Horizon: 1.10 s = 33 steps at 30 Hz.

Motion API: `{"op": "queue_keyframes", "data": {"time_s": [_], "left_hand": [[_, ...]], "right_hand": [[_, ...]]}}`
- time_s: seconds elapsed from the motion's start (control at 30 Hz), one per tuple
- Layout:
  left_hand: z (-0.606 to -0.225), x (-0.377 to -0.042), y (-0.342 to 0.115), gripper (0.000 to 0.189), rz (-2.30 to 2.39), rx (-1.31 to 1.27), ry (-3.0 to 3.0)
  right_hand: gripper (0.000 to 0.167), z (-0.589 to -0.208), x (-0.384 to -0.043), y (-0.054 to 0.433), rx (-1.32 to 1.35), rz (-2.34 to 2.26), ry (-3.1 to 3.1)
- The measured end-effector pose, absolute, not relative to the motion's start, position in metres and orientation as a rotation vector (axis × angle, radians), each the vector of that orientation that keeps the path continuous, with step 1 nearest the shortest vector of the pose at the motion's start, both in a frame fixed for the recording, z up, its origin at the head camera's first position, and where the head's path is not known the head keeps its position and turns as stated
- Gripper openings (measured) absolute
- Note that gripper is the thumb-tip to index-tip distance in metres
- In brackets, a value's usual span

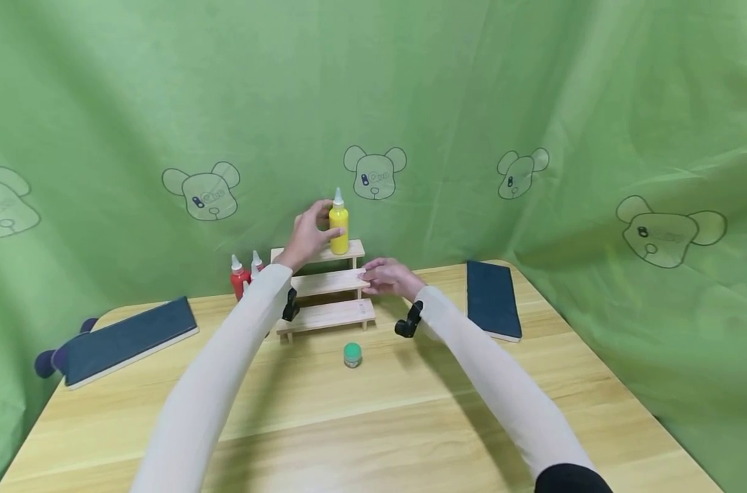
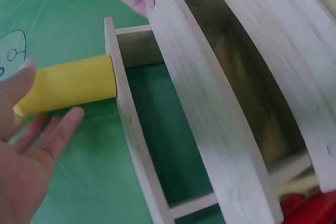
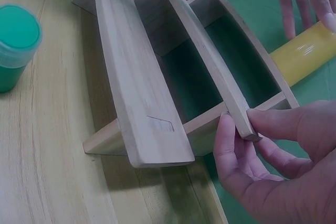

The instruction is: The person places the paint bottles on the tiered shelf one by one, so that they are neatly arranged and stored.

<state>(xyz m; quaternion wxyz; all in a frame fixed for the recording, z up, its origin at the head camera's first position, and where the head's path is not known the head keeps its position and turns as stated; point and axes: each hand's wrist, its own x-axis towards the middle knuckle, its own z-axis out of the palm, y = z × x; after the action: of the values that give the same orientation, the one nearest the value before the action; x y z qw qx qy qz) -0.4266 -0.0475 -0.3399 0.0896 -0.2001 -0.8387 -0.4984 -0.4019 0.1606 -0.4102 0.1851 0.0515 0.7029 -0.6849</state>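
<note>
Yellow bottle point(image 1: 339, 231) above table point(image 1: 404, 424), green curtain point(image 1: 410, 82) behind

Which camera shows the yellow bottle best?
The head view: it alone shows the yellow bottle from pale nozzle to base, upright on the top shelf. The left wrist view shows its body but not the nozzle; the right wrist view shows part of its body, cut by the frame edge.

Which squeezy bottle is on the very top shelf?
The yellow squeeze bottle: it stands on the top wooden shelf, while the red squeeze bottles are lower, to the left.
</note>
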Motion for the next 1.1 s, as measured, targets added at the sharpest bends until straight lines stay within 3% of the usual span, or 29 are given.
{"op": "queue_keyframes", "data": {"time_s": [0.2, 0.4, 0.7, 1.1], "left_hand": [[-0.331, -0.420, -0.060, 0.077, -1.406, -0.589, -2.541], [-0.321, -0.417, -0.081, 0.073, -1.399, -0.632, -2.520], [-0.312, -0.405, -0.119, 0.042, -1.349, -0.670, -2.487], [-0.325, -0.382, -0.170, 0.033, -1.305, -0.594, -2.437]], "right_hand": [[0.040, -0.410, -0.406, 0.162, 0.170, -1.947, 1.975], [0.033, -0.411, -0.412, 0.163, 0.173, -1.945, 1.995], [0.042, -0.412, -0.415, 0.164, 0.116, -1.905, 2.034], [0.032, -0.410, -0.414, 0.163, 0.143, -1.918, 2.018]]}}
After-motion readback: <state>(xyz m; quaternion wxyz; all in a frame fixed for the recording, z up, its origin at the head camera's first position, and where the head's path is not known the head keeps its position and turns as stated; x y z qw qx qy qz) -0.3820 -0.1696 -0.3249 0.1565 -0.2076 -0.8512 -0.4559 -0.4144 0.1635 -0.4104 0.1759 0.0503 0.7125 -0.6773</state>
